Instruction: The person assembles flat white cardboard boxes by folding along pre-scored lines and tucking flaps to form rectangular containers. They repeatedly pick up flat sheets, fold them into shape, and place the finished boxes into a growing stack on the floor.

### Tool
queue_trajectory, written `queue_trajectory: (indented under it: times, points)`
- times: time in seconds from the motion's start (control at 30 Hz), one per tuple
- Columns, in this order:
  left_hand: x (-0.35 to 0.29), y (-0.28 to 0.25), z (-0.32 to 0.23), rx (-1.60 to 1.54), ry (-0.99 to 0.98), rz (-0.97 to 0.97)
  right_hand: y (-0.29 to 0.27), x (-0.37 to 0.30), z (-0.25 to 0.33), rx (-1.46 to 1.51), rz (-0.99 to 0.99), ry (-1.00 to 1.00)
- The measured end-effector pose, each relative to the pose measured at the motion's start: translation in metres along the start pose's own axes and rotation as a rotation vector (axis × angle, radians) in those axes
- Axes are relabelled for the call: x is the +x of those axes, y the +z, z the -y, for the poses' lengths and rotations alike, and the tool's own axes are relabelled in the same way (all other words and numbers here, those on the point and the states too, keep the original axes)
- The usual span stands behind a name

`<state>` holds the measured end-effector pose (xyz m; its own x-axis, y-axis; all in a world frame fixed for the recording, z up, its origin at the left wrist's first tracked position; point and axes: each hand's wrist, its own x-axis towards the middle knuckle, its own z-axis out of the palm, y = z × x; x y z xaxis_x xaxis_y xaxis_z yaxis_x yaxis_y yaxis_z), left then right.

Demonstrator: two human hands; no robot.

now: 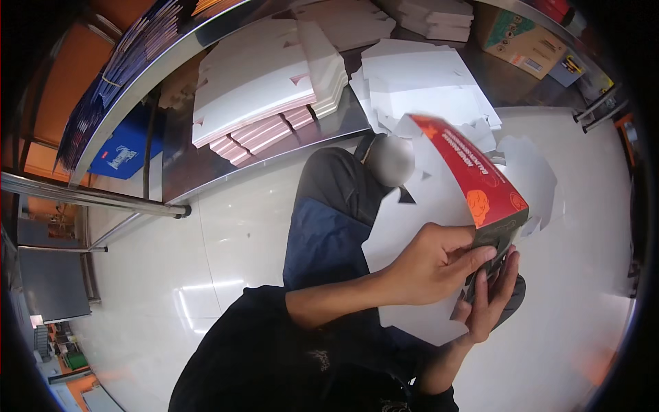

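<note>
A partly folded cardboard box [449, 185] rests over my lap. Its inside is white, and its outer walls are red with orange drawings and dark green. At the dark end wall, my left hand [443, 261] is closed on the corner, thumb and fingers pinching the card. Just below and to the right, my right hand [489, 302] grips the same end from outside, its fingers against the dark panel. The box's large white flap spreads under my left wrist. Parts of the folded corner are hidden behind my fingers.
On the low metal shelf [288, 147] ahead lie a stack of flat box blanks [254, 75] and loose white blanks [422, 75]. A brown carton [525, 41] stands at the far right. Metal shelf legs [103, 196] and a blue package [130, 147] are at left, above the tiled floor [226, 240].
</note>
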<state>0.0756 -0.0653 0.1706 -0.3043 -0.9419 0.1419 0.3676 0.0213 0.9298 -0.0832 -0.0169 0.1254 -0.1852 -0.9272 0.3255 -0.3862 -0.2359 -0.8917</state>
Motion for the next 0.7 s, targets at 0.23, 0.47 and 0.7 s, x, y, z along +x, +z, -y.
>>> queue_trajectory:
  times: [0.23, 0.47, 0.7]
  points:
    - [-0.016, 0.020, 0.031, 0.081, 0.129, 0.024, 0.003, -0.007, -0.010, -0.304, -0.057, -0.361]
    - [-0.014, 0.040, 0.041, 0.166, 0.286, 0.177, -0.001, -0.035, -0.053, -0.209, -0.411, -0.281]
    - [-0.033, 0.041, 0.068, 0.944, 0.487, 0.457, -0.093, -0.006, -0.019, 0.707, -0.013, 0.136]
